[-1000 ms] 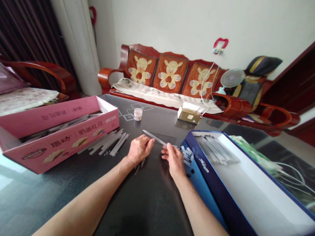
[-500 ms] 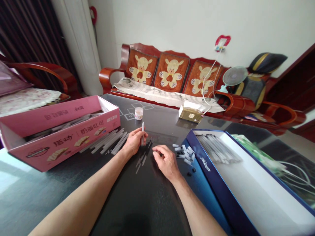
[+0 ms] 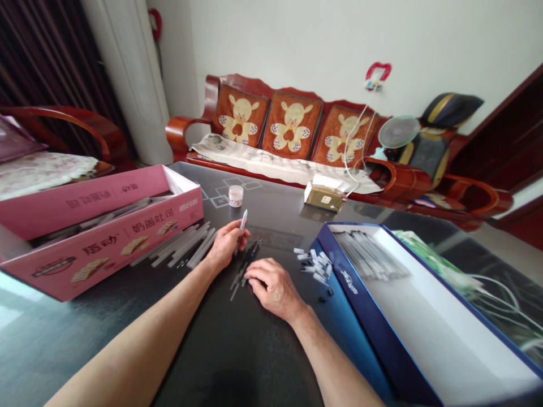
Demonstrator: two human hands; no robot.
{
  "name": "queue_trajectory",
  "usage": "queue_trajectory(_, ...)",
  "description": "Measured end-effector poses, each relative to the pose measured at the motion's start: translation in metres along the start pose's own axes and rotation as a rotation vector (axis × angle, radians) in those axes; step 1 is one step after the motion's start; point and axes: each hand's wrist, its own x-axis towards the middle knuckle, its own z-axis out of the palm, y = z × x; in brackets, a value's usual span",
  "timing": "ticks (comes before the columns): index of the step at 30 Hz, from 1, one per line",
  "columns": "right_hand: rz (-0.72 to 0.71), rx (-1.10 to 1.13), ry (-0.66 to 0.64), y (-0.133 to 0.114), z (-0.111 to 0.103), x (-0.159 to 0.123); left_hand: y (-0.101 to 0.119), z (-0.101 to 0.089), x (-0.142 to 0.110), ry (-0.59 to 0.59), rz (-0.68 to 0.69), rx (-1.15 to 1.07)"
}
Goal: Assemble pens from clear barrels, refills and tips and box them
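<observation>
My left hand is closed around a pale translucent pen barrel, which stands nearly upright with its pointed tip above the fingers. Beneath it on the dark table lie several thin pen refills, dark with pale ends. My right hand rests low over the table with bent fingers, thumb and forefinger slightly apart at the near ends of these refills. Right of that hand is a pile of short whitish pen caps, and a few small black pieces lie near it. More empty barrels are spread beside my left forearm.
A pink carton holding more barrels stands at the left. On the right, a blue box with a white inside contains a row of pens. Farther back are a small round tub and a tissue box.
My right hand has let go of the pen barrel and moved down and left to the refills. My left hand has drawn back left, with the barrel tipped from slanting to nearly upright.
</observation>
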Motion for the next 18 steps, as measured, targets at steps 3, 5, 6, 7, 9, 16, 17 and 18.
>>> queue_trajectory(3, 0.046, 0.039, 0.091, -0.001, -0.002, 0.001, 0.001, 0.002, -0.001, 0.019, 0.018, 0.017)
queue_trajectory(5, 0.103, 0.006, 0.185, 0.002, -0.011, 0.001, 0.001, 0.003, -0.003, 0.015, 0.021, 0.018)
queue_trajectory(6, 0.141, -0.037, 0.232, 0.006, -0.017, 0.001, 0.001, 0.004, -0.003, 0.004, 0.019, 0.018)
queue_trajectory(7, 0.186, -0.092, 0.274, 0.011, -0.026, 0.000, 0.001, 0.004, -0.004, -0.009, 0.016, 0.018)
queue_trajectory(9, 0.289, -0.209, 0.329, 0.025, -0.046, -0.004, 0.000, 0.004, -0.004, -0.036, 0.011, 0.024)
queue_trajectory(16, 0.459, -0.549, 0.094, 0.066, -0.094, 0.000, -0.004, 0.003, -0.003, -0.107, 0.039, 0.062)
queue_trajectory(17, 0.473, -0.594, 0.026, 0.066, -0.095, 0.005, -0.005, 0.003, -0.003, -0.115, 0.043, 0.069)
queue_trajectory(18, 0.489, -0.636, -0.043, 0.066, -0.095, 0.010, -0.005, 0.003, -0.004, -0.123, 0.044, 0.077)
